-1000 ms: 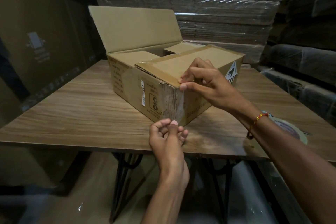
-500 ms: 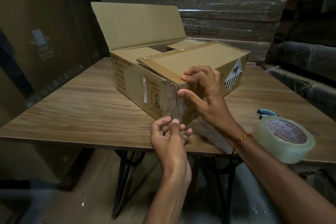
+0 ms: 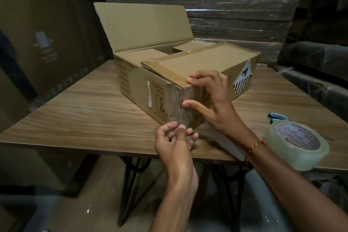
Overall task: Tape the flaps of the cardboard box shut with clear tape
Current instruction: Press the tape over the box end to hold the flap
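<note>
A brown cardboard box (image 3: 131, 84) sits on the wooden table (image 3: 84, 115). Its back flap (image 3: 143, 26) stands upright and its near flap (image 3: 207, 60) lies folded down. A strip of clear tape (image 3: 183, 118) runs down the box's near corner. My left hand (image 3: 175, 143) pinches the strip's lower end at the bottom of that corner. My right hand (image 3: 212, 103) lies spread on the corner, fingertips on the top edge and thumb pressing the tape against the vertical edge. The clear tape roll (image 3: 297, 145) lies on the table to the right.
Blue-handled scissors (image 3: 278, 116) lie behind the roll near the table's right side. Wrapped stacks of flat cardboard (image 3: 235, 11) rise behind the table, and large cartons (image 3: 47, 43) stand at the left. The table's near edge is just under my left hand.
My right thumb has slid down the box's near corner from the top edge, pressing the tape. My left hand has kept its pinch at the bottom. The tape roll has come into view.
</note>
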`<action>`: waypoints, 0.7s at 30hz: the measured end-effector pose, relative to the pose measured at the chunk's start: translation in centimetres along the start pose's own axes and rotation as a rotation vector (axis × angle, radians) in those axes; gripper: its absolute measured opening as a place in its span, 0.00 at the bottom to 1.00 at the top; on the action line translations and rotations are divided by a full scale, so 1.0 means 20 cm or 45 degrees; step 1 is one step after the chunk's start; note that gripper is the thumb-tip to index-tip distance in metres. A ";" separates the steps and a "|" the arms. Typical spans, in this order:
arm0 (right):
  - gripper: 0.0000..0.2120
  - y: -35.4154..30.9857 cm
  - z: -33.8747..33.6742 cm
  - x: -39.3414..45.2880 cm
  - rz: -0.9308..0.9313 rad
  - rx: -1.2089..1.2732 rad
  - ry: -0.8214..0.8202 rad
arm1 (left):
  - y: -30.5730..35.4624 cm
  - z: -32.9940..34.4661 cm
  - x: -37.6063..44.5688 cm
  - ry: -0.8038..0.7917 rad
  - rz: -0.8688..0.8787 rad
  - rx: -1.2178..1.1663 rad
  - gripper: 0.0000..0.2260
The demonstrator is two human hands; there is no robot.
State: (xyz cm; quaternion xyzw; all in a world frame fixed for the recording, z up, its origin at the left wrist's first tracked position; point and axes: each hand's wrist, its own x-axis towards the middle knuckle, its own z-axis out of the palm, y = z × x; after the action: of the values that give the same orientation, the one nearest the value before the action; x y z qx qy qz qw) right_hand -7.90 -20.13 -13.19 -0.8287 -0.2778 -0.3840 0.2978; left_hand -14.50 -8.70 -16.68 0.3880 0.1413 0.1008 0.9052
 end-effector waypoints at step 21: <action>0.09 -0.15 -0.11 0.13 -0.241 -0.200 -0.217 | 0.01 0.00 -0.01 -0.045 -0.027 -0.067 0.07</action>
State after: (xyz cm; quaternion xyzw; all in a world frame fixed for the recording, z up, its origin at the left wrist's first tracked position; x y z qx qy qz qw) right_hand -9.58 -19.00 -9.06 -0.8491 -0.3480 -0.3594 0.1698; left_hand -14.66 -8.56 -16.59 0.3643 0.1266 0.0879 0.9185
